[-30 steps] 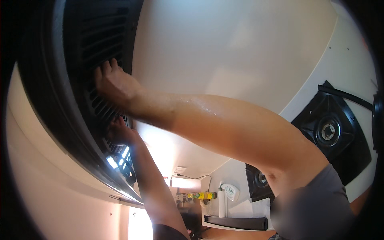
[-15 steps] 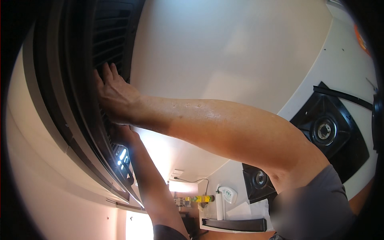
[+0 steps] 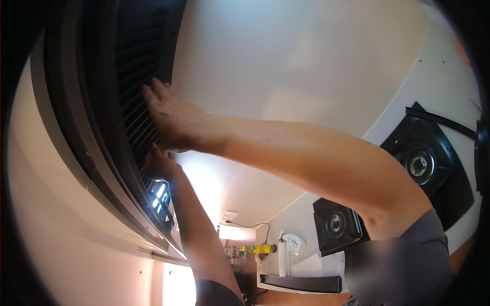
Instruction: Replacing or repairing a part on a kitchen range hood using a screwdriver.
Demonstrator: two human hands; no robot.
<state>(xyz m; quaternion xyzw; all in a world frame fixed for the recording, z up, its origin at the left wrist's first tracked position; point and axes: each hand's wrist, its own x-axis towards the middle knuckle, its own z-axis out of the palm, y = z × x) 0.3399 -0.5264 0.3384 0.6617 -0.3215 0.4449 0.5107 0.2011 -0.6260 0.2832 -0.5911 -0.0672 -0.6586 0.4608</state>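
The black vent (image 3: 133, 94) sits at ten o'clock, the person's right hand (image 3: 172, 113), fingers apart, and left hand (image 3: 162, 167), grip unclear, against it, with pale wall (image 3: 306, 61) at one and white table (image 3: 435, 80) at two.

Right hand (image 3: 172, 113): its palm faces away from me behind the fingers, so whatever lies under it is hidden; the fingertips blur.
Left hand (image 3: 162, 167): its fingers sink into shadow near the right wrist; I can't tell whether they grip.
Slatted hood (image 3: 133, 66): partly covered by the fingers of both hands, and cut off past the right fingertips.
Larger burner plate (image 3: 444, 168): well apart from the fingers, partly hidden behind the right arm.
Sleeve (image 3: 426, 239): far from the right fingers, partly lost beside a smeared patch (image 3: 372, 270).
Yellow bottle (image 3: 259, 249): well apart from the left fingers, its label too small to read.
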